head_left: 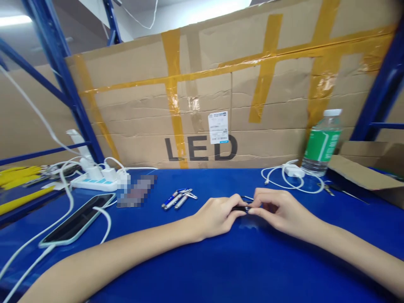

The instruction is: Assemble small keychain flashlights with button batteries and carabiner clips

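Both my hands meet over the middle of the blue table (202,269). My left hand (217,215) pinches one end of a small dark pen-like keychain light (240,208), and my right hand (274,208) pinches its other end. A thin metal clip sticks out behind the fingers. Several similar small keychain lights (177,198), blue and silver, lie in a loose pile to the left of my hands.
A phone (77,219) on a white cable lies at the left, near a white power strip (94,181) with plugs. A green-labelled water bottle (322,143) and a white charger cable (293,174) stand at the back right, beside an open cardboard box (362,172). A taped "LED" carton (221,97) walls off the back.
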Demonstrator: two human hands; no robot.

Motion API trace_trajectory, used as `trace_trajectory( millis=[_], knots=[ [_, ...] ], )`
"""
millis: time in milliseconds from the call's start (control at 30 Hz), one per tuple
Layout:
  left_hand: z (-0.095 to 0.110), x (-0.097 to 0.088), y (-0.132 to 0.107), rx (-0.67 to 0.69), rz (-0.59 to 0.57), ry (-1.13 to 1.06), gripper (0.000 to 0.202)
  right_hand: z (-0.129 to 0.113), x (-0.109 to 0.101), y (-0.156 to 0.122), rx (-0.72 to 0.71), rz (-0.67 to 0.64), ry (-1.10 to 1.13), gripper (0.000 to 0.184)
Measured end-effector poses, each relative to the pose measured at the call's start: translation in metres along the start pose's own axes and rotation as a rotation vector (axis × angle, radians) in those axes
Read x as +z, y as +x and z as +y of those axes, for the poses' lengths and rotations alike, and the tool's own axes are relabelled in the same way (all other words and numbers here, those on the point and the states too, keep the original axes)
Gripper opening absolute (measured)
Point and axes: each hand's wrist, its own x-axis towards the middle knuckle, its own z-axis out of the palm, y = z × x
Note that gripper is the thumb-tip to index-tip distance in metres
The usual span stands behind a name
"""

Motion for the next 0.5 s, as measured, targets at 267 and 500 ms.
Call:
trace_trajectory(
  millis=[267, 500],
  knots=[
    [-0.001, -0.005, -0.004, -0.013, -0.08, 0.13, 0.031, -0.002, 0.011, 0.008, 0.137, -0.075, 0.125, 0.052],
    [-0.002, -0.004, -0.004, -0.066, -0.1, 0.156, 0.025, 0.037, 0.021, -0.001, 0.272, -0.153, 0.18, 0.033]
  ],
)
